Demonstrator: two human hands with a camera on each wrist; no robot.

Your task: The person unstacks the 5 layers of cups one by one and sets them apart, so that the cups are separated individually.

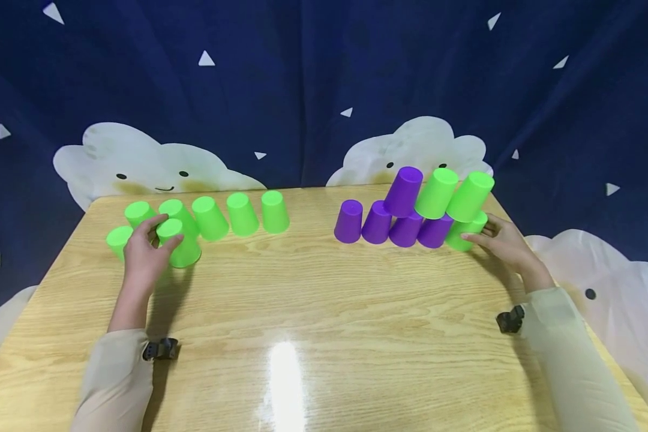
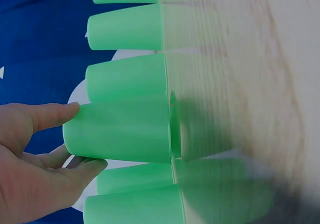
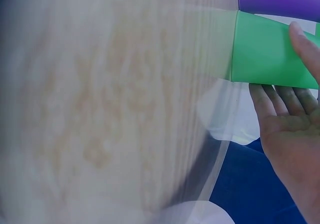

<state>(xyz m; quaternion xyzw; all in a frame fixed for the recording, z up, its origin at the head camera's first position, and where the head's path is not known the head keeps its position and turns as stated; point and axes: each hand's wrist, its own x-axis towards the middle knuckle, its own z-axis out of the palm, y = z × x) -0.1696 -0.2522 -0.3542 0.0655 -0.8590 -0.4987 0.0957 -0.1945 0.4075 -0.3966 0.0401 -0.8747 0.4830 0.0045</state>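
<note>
The left hand (image 1: 143,249) is narrowed round the upper, closed end of an upturned green cup (image 2: 120,131), thumb on one side and fingers on the other; whether that cup's rim meets the bench (image 1: 356,312) I cannot tell. Just left of this hand stands another green cup (image 1: 117,240), and just beyond it a row of five green cups (image 1: 243,215) begins, running off to its right.

The right hand (image 1: 504,245) holds the end cup (image 3: 270,54), also green and mouth down, between a thumb on its near side and fingers on its outer side. Four purple cups (image 1: 348,222) continue that bottom row to the left of the right hand. On top of the row, above and to the left of the same hand, sit an upper purple cup (image 1: 403,193) and two upper green cups (image 1: 437,193), each bridging two cups below. Every cup is mouth down, so their insides are hidden.
</note>
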